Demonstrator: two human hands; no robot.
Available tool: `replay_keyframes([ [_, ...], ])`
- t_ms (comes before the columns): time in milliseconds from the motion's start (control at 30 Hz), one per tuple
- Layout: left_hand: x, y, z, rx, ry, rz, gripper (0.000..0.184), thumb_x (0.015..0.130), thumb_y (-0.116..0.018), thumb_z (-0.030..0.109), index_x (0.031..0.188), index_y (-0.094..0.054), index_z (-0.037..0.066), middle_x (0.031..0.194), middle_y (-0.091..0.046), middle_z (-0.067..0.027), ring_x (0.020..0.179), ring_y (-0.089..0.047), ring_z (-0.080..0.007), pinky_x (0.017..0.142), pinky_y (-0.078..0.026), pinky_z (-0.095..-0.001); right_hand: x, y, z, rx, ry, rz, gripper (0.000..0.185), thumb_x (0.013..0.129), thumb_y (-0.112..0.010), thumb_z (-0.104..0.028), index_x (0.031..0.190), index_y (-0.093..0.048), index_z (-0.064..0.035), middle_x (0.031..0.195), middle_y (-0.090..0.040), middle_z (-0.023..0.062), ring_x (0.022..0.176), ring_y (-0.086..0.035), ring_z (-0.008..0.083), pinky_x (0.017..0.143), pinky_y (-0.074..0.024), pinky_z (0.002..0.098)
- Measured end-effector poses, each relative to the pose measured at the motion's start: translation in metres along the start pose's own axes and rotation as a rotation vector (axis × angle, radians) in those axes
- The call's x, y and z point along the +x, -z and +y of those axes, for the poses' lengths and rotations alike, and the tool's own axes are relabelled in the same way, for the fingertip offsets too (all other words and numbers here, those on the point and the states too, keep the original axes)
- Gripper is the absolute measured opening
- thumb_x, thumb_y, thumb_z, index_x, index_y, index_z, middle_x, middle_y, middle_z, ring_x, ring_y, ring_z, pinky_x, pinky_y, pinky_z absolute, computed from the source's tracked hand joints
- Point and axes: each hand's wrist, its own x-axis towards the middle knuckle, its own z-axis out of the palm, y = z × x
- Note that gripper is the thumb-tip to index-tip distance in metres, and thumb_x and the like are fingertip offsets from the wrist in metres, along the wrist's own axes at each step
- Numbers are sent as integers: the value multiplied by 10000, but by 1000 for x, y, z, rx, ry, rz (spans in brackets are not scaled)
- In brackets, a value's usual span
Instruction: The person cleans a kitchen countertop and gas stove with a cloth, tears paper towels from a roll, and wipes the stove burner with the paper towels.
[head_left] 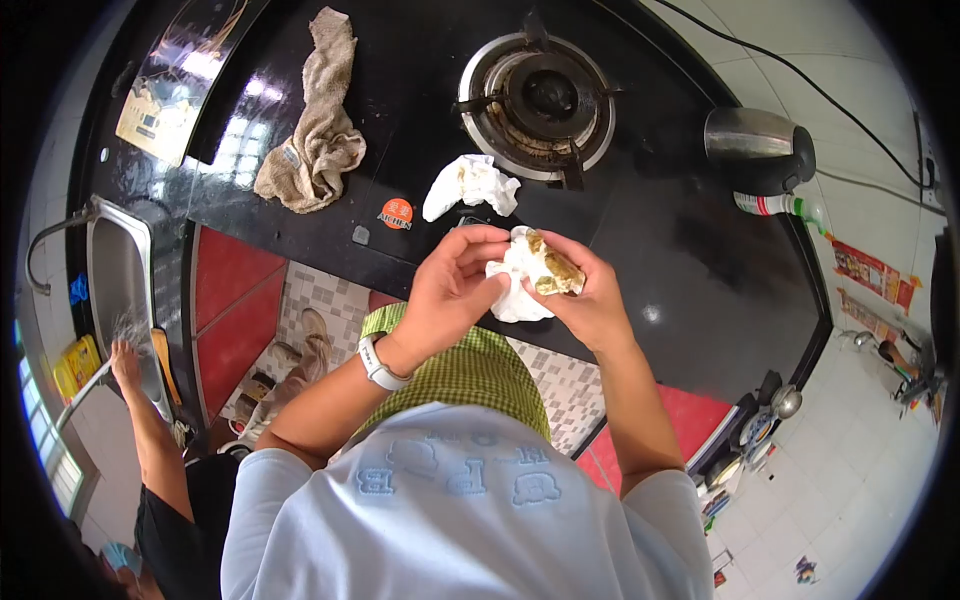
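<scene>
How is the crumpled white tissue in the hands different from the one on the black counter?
The held crumpled white tissue has large brownish stains; the lying crumpled white tissue looks mostly white. The left hand and right hand hold the first; the second lies on the black counter. Both are crumpled.

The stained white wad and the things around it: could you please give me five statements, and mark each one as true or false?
1. The left hand and the right hand both hold the stained white wad. True.
2. A pan stands on the burner. False: no pan is on it.
3. The white watch is on the right wrist. False: it is on the left.
4. A second white wad lies near the burner. True.
5. The brown cloth hangs over the tap. False: it lies on the black worktop.
</scene>
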Motion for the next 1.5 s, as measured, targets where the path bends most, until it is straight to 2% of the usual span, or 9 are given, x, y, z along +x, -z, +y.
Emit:
replay_keyframes([
  [433,-20,54,5,113,-81,399,285,890,-582,87,1152,-512,0,1005,-622,-74,885,-599,-121,775,-467,-229,95,88,-70,-503,649,418,399,738,-611,86,1119,-584,-29,1149,-603,72,1020,-585,150,905,-431,261],
  [567,-21,54,4,51,-84,403,258,894,-566,77,1135,-520,-4,981,-628,-73,861,-603,-121,767,-470,-228,139,74,-89,-872,999,525,411,631,-617,74,1010,-599,-81,1007,-599,103,966,-575,295,850,-458,331],
  [733,-17,65,11,33,-69,381,233,896,-556,62,1116,-528,-12,961,-633,-76,838,-602,-123,758,-472,-227,198,74,-85,-1095,934,584,352,626,-645,9,956,-590,-102,885,-576,104,890,-573,317,795,-461,380],
  [867,-14,90,16,32,-83,383,218,906,-551,80,1108,-534,-2,952,-635,-69,849,-601,-111,757,-466,-216,244,65,-67,-1034,608,327,318,606,-684,-48,899,-573,-105,874,-598,122,852,-582,321,761,-466,377],
  [1067,-8,112,30,48,-71,465,223,907,-544,76,1108,-538,-21,947,-630,-66,844,-587,-105,773,-463,-218,262,80,-68,-1071,606,207,267,628,-661,-65,858,-532,-107,821,-614,129,837,-597,337,722,-467,372],
  [1267,-8,114,43,9,-105,422,214,906,-548,85,1097,-543,-13,948,-630,-66,837,-595,-111,768,-463,-218,254,89,-94,-1491,161,215,273,661,-692,-165,873,-531,-111,832,-619,154,830,-604,350,717,-472,396],
  [1333,-9,120,42,0,-105,428,210,906,-552,91,1090,-546,-10,945,-631,-65,833,-598,-113,763,-463,-218,251,93,-108,-1706,259,199,328,663,-726,-219,914,-549,-105,867,-633,155,844,-616,332,740,-477,397],
  [1400,-15,125,40,2,-100,434,206,907,-549,91,1088,-548,-8,940,-631,-62,830,-597,-110,757,-463,-216,239,96,-124,-1286,329,600,410,653,-765,-306,928,-574,-70,899,-644,148,844,-626,299,751,-481,378],
  [1500,-18,135,37,1,-96,453,202,907,-546,91,1084,-550,-6,935,-630,-60,825,-596,-106,753,-464,-212,208,112,-116,-1071,470,747,547,607,-795,-449,909,-606,-33,863,-653,123,786,-630,281,733,-484,357],
])
